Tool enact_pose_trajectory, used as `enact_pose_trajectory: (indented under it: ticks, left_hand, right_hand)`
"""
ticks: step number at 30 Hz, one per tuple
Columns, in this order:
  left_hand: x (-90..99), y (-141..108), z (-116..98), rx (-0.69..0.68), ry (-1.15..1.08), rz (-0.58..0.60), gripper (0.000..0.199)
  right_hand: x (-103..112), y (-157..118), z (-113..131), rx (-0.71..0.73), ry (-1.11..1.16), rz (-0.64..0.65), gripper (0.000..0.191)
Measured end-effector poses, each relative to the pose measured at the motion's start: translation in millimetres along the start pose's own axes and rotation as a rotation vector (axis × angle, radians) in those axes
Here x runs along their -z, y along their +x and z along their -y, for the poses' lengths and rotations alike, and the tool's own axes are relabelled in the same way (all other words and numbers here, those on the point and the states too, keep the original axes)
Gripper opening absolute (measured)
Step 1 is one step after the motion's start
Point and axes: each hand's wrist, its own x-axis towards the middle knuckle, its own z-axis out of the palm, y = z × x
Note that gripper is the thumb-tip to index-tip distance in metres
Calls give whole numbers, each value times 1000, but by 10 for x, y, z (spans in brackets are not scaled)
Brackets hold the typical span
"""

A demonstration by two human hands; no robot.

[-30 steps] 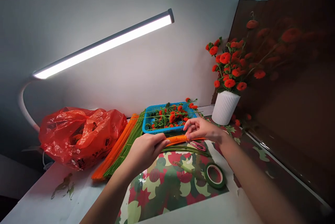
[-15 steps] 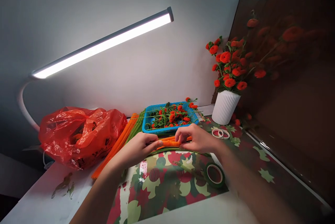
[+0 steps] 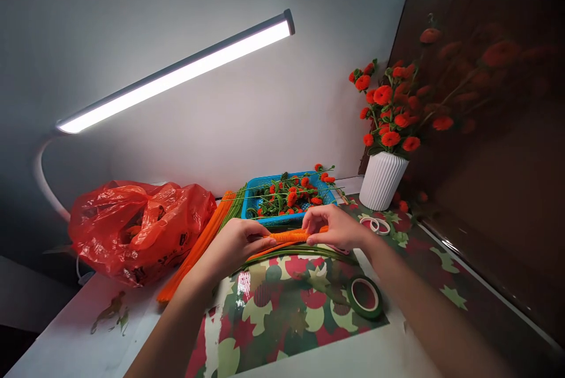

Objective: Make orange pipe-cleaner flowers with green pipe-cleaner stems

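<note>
Just below the frame's centre, the left hand [image 3: 241,242] and right hand [image 3: 338,227] pinch an orange fuzzy strip [image 3: 289,237] from either side, probably to steady it straight; green stems [image 3: 304,251] lie near.

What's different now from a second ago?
The left hand and right hand moved a little to the left, both still holding the orange piece. The white rings, hidden at first, now show. Nothing was let go. The basket, vase and tape stayed put.
</note>
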Motion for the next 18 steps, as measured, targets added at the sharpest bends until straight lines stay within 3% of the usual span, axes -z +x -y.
enact_pose_trajectory:
  ticks: [5, 11, 18]
  left_hand:
    - [-14, -10, -70, -85, -8, -24, 24]
    - [53, -38, -126, -111, -141, 93, 33]
    - [50, -46, -79, 119, -467, 163, 38]
  right_hand:
    - [109, -32, -6, 3, 28, -8, 20]
    - [189, -53, 16, -11, 34, -22, 22]
    - [157, -102, 125, 43, -2, -41, 16]
